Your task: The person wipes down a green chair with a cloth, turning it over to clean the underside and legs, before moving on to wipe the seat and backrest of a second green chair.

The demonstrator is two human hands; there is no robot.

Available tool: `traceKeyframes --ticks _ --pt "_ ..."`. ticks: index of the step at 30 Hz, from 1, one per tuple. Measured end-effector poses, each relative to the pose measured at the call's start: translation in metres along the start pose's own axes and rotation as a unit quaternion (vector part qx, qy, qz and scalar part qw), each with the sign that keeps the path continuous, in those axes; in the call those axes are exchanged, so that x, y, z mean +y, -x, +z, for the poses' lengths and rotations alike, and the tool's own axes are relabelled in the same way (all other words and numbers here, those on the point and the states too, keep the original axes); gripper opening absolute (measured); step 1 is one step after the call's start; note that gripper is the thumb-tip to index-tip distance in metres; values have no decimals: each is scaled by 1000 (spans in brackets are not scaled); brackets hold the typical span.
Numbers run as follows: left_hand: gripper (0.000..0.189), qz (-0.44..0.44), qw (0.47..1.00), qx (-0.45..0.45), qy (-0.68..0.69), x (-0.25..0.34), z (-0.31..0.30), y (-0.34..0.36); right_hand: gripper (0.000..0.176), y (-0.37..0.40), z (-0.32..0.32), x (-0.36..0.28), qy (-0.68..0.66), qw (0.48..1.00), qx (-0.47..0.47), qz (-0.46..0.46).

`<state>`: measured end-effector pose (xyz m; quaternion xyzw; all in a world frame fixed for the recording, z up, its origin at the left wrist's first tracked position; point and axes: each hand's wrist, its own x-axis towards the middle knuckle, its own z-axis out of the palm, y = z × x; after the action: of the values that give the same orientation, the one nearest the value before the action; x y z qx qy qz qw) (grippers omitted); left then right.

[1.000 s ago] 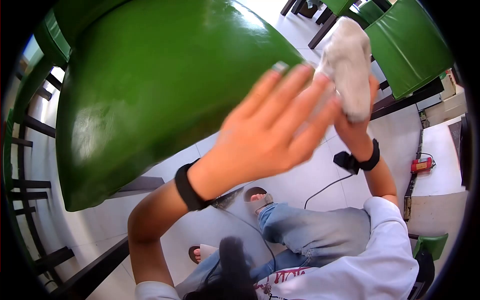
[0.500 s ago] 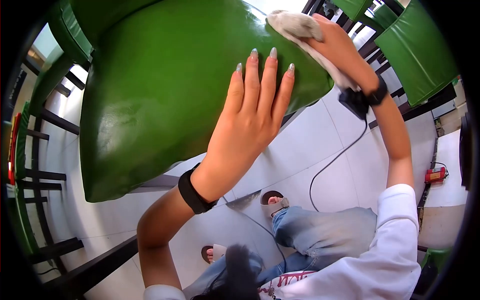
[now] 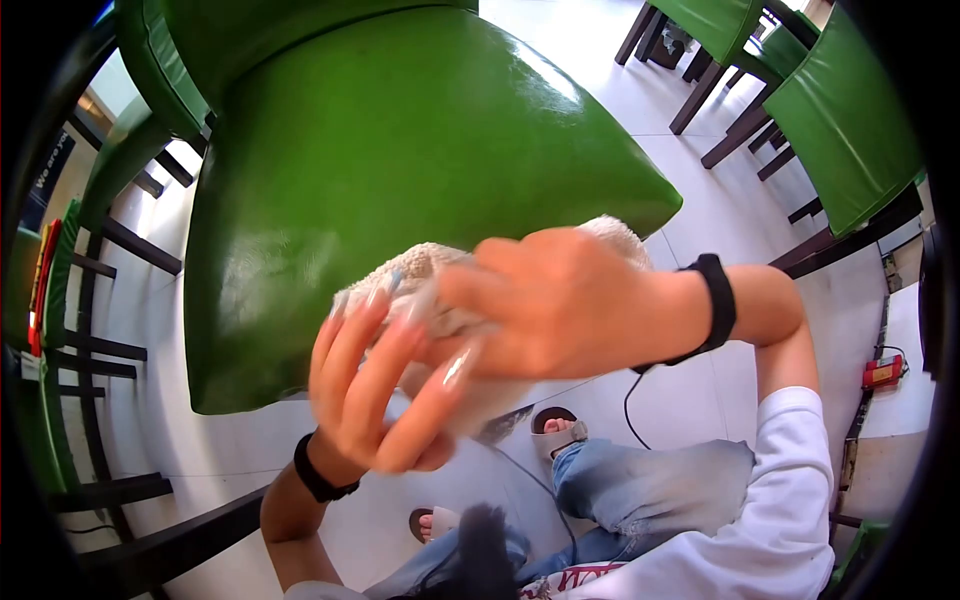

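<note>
A cream-coloured cloth [image 3: 420,262] is bunched between my two hands, just above the near edge of the green chair seat [image 3: 400,150]. My right hand [image 3: 565,300] is closed on it, with one end of the cloth showing behind the knuckles. My left hand [image 3: 375,385] has its fingers curled around the other end, slightly blurred by motion. Part of the cloth hangs hidden behind the fingers. The seat is smooth and shiny, and its backrest [image 3: 290,35] rises at the far side. A black band circles each wrist.
More green chairs [image 3: 850,130] with dark wooden legs stand at the right, and others line the left. A thin black cable [image 3: 632,410] runs down over the white tiled floor [image 3: 690,400]. A red object [image 3: 883,373] is by the right wall.
My right hand has come back with the cloth from the seat's far right edge. My left hand has lifted off the seat and closed on the cloth, meeting the right hand.
</note>
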<state>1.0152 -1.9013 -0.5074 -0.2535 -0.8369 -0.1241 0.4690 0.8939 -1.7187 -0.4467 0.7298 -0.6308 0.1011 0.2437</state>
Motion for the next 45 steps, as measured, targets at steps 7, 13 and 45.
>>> traceKeyframes --ticks 7,13,45 --pt "37 -6 991 35 -127 -8 -38 48 30 -30 14 -26 91 987 116 65" --pt "38 -80 983 -52 -159 -21 -48 25 53 12 -60 3 209 938 -96 259" --pt "24 96 995 21 -26 6 -28 1 49 -78 -14 12 66 987 -126 -81"
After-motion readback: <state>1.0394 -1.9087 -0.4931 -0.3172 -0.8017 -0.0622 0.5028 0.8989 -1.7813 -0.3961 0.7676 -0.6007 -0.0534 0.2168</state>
